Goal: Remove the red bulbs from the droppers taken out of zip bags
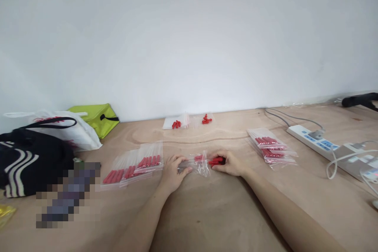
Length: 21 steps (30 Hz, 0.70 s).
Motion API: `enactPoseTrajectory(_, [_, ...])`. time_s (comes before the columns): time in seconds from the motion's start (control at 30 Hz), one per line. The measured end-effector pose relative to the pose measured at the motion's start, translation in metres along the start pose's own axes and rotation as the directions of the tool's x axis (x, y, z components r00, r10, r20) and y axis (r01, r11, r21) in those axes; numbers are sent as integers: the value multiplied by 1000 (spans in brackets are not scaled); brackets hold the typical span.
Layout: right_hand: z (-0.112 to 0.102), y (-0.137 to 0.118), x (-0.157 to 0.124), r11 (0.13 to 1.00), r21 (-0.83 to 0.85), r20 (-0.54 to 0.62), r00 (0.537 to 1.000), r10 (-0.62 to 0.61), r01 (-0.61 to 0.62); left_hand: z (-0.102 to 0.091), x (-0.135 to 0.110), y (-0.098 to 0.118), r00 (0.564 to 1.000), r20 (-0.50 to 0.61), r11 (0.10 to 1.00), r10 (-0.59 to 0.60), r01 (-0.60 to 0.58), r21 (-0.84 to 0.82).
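Between my hands, a clear plastic zip bag (203, 168) lies low over the table, with a red piece showing inside. Its left end is gripped by my left hand (173, 173), thumb and fingers closed on the film. My right hand (228, 162) pinches a few slim red plastic pieces (216, 160) at the bag's right end. Whether these are partly inside the bag I cannot tell. Left of my left hand, filled bags of red pieces (149, 161) overlap in a row. More filled bags (270, 145) are stacked to the right of my right hand.
Near the wall lie small bags (169, 123) with loose red pieces (206, 119) on them. A white power strip (321, 141) with cables is at right. A black bag (38, 161), a white plastic bag (81, 136) and a lime-green pouch (103, 120) stand at left.
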State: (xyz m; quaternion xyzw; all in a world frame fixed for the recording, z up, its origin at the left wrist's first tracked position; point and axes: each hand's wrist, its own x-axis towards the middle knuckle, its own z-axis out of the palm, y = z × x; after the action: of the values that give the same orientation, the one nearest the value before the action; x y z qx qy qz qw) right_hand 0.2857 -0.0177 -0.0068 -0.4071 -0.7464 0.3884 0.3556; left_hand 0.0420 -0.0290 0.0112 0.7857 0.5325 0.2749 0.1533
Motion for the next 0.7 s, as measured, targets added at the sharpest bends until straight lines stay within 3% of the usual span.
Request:
enactPoseTrajectory(0.17, [-12, 0, -5, 1000, -11, -108, 994, 0, -1, 1, 0, -7, 994, -83, 995, -64, 70, 74])
enactPoseTrajectory(0.3, [-28, 9, -9, 999, -44, -266, 964, -12, 1, 1, 0, -15, 972, -196, 978, -129, 157, 137])
enactPoseTrajectory(0.37, [-33, 16, -11, 997, -74, -394, 919, -17, -13, 2, 0, -17, 963, -240, 976, -124, 163, 147])
enactPoseTrajectory(0.47, [-37, 23, -14, 991, -124, -590, 807, -29, -55, 4, 0, -17, 957, -274, 981, -99, 140, 134])
enactPoseTrajectory(0.57, [-33, 21, -17, 965, -233, -674, 736, -71, -121, 5, 0, -16, 967, -241, 988, -84, 112, 102])
enactPoseTrajectory(0.7, [-17, 12, -19, 860, -487, -590, 783, -198, -150, 6, 1, -19, 980, -189, 992, -61, 80, 94])
